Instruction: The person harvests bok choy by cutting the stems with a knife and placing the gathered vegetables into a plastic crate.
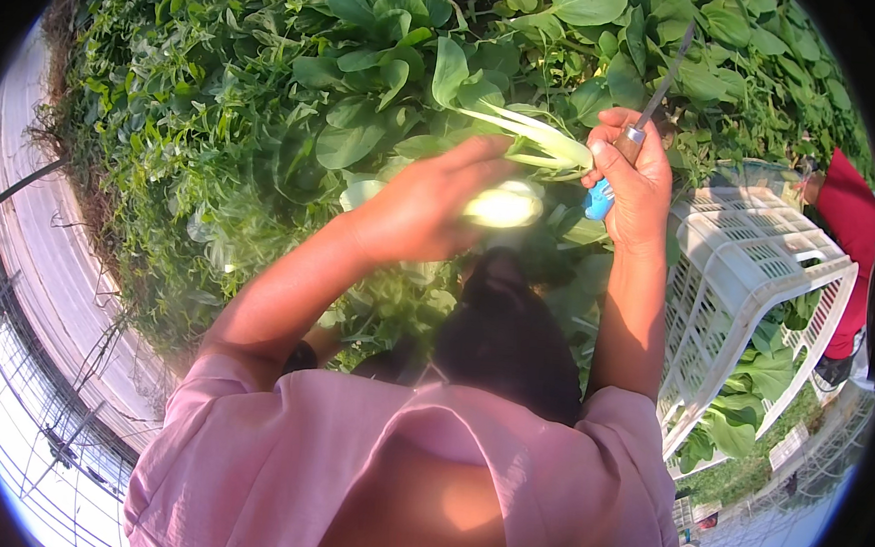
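My right hand (634,173) is closed around the wooden handle of a knife (629,144), whose narrow metal blade points up and away. Its thumb and fingers also pinch the base of a leafy green with pale stalks (551,143). Something blue (599,200) shows under the fingers of that hand. To the left, my left hand (442,198) is blurred, with a second pale-stemmed head of greens (503,204) at its palm; its fingertips are partly hidden near the first plant's stalks. Broad-leaved greens (360,66) grow just beyond both hands.
A white slatted plastic crate (755,248) with leafy greens (745,405) in it stands at the right. Beyond it is another person in red clothing (854,224). Dense narrow-leaved plants (160,144) grow at the left, beside a pale strip (59,198) and wire mesh.
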A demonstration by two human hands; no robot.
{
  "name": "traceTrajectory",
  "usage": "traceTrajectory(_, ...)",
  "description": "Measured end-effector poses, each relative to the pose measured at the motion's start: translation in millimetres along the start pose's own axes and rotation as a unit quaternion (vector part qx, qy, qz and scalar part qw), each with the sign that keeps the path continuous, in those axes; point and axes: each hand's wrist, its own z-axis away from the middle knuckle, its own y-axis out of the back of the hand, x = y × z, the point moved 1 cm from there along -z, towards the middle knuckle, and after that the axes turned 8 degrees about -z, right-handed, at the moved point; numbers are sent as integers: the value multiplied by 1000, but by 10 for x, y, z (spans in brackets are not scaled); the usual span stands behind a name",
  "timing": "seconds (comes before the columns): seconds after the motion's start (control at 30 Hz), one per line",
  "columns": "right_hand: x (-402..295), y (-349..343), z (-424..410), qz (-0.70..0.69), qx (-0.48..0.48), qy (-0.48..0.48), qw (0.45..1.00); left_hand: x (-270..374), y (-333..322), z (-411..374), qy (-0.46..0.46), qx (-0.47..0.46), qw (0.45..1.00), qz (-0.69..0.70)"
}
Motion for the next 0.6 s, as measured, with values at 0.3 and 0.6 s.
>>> traceTrajectory(0.3, 406, 151, -19, -28, -10, -164, 986, -61, -77, 42, 44, -40, 984, 166)
traceTrajectory(0.6, 460, 78, 57, -240, 42, -144, 959, -111, -238, 87, 158, -57, 890, 425)
